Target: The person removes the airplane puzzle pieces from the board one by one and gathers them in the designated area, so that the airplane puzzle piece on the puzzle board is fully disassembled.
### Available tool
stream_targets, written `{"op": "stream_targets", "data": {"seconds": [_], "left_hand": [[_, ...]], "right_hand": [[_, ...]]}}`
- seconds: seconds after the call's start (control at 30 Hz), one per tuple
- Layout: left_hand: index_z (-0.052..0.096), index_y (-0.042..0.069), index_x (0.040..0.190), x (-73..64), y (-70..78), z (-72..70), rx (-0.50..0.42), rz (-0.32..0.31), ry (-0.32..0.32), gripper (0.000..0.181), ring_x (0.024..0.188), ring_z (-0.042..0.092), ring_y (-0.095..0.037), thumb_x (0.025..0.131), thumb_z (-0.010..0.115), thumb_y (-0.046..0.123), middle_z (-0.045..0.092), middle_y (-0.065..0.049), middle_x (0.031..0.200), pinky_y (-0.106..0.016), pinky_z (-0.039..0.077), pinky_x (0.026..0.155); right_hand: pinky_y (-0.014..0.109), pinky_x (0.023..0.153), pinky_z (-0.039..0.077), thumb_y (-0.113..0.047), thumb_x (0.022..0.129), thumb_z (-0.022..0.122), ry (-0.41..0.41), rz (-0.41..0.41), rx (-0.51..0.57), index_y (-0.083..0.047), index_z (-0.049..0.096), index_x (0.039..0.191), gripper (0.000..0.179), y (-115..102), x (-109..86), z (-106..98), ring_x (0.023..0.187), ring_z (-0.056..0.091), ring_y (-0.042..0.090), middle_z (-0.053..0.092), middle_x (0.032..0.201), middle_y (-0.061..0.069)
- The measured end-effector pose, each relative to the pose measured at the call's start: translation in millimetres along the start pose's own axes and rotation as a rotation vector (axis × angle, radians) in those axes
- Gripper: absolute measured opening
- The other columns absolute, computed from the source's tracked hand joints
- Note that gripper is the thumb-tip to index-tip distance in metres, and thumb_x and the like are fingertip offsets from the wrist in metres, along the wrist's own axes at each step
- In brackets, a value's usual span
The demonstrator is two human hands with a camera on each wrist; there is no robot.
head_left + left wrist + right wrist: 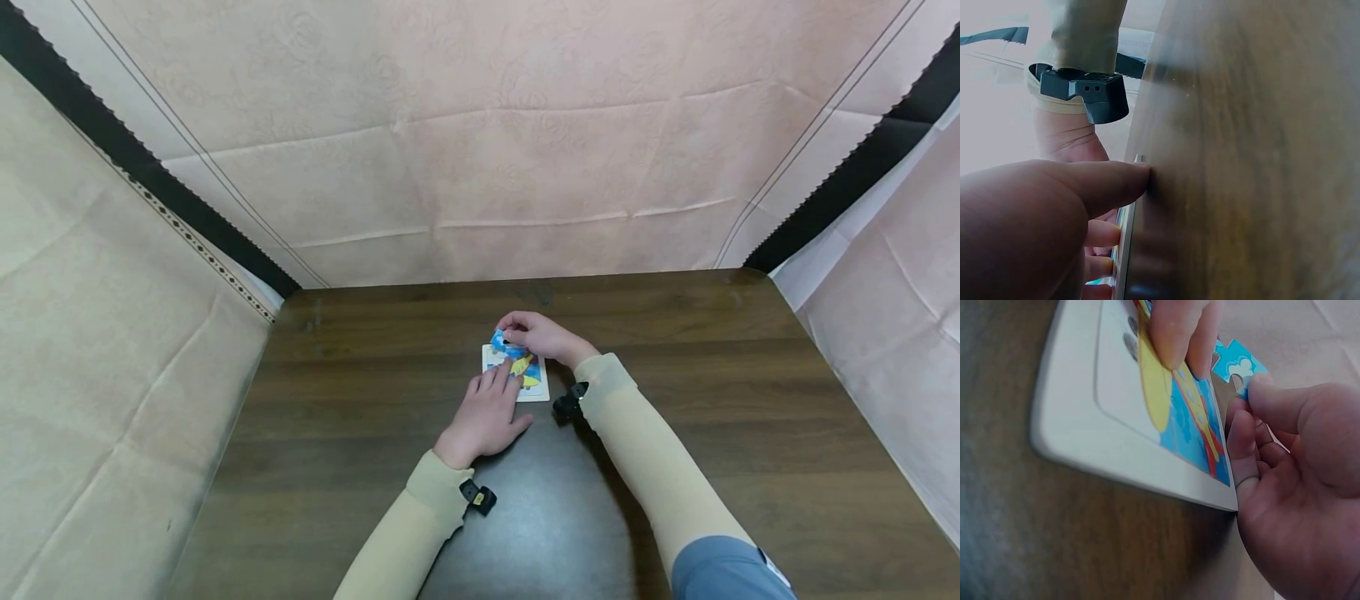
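Observation:
A white-bordered jigsaw puzzle board [534,396] lies on the wooden table, its picture showing yellow and red shapes on blue. My left hand [486,417] rests on the board with its fingers stretched out; two of its fingertips press the picture in the right wrist view. Its thumb touches the tabletop beside the near edge. Between thumb and fingers, my right hand [551,340] pinches a light blue puzzle piece [1234,359] with a white cloud on it. That piece is raised at the board's far edge, partly covered by the right fingertips.
The brown wooden table [337,467] spreads around the board. Pale cloth walls [525,167] stand behind it and on both sides, with black strips at the corners. A small black camera [570,404] is worn on each wrist.

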State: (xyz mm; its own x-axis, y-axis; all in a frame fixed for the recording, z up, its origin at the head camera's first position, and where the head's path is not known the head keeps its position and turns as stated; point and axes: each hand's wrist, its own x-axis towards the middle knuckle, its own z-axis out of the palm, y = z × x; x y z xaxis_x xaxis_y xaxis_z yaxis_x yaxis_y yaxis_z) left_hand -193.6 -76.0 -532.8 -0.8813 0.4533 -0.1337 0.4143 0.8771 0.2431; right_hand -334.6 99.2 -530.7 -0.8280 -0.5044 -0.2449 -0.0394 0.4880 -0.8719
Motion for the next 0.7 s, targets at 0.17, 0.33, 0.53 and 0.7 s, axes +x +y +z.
{"op": "stream_targets", "data": {"seconds": [0.17,0.33,0.53,0.7], "left_hand": [[0.044,0.012,0.162,-0.5,1.3,-1.0,0.000,-0.002,-0.007,0.075,0.157,0.030,-0.036,0.104,0.063,0.056,0.022,-0.014,0.177,-0.056,0.029,0.125],[0.043,0.013,0.163,-0.7,0.2,1.1,0.002,0.001,-0.010,0.075,0.157,0.029,-0.036,0.105,0.062,0.057,0.021,-0.014,0.177,-0.056,0.028,0.125],[0.043,0.013,0.163,0.4,-0.9,2.7,0.002,0.008,-0.002,0.075,0.157,0.029,-0.036,0.105,0.062,0.056,0.021,-0.014,0.177,-0.056,0.028,0.125],[0.042,0.012,0.164,0.8,-0.8,2.5,0.011,0.004,-0.008,0.077,0.158,0.028,-0.037,0.104,0.063,0.057,0.020,-0.014,0.177,-0.057,0.027,0.125]], "right_hand": [[0.045,0.095,0.049,-0.030,0.112,0.059,-0.005,-0.001,-0.012,-0.021,0.068,0.131,0.023,-2,0.2,-1,0.112,0.059,0.029,0.064,0.122,0.007],[0.044,0.096,0.049,-0.030,0.111,0.060,-0.016,-0.010,-0.033,-0.020,0.068,0.132,0.024,-3,0.8,-1,0.112,0.059,0.029,0.064,0.124,0.007],[0.047,0.102,0.049,-0.031,0.110,0.062,0.006,-0.025,-0.035,-0.020,0.070,0.131,0.025,1,-0.7,-6,0.113,0.060,0.029,0.066,0.125,0.006],[0.048,0.106,0.048,-0.032,0.110,0.063,0.026,-0.033,-0.016,-0.018,0.070,0.133,0.028,6,-6.0,-16,0.115,0.059,0.029,0.067,0.127,0.007]]}}
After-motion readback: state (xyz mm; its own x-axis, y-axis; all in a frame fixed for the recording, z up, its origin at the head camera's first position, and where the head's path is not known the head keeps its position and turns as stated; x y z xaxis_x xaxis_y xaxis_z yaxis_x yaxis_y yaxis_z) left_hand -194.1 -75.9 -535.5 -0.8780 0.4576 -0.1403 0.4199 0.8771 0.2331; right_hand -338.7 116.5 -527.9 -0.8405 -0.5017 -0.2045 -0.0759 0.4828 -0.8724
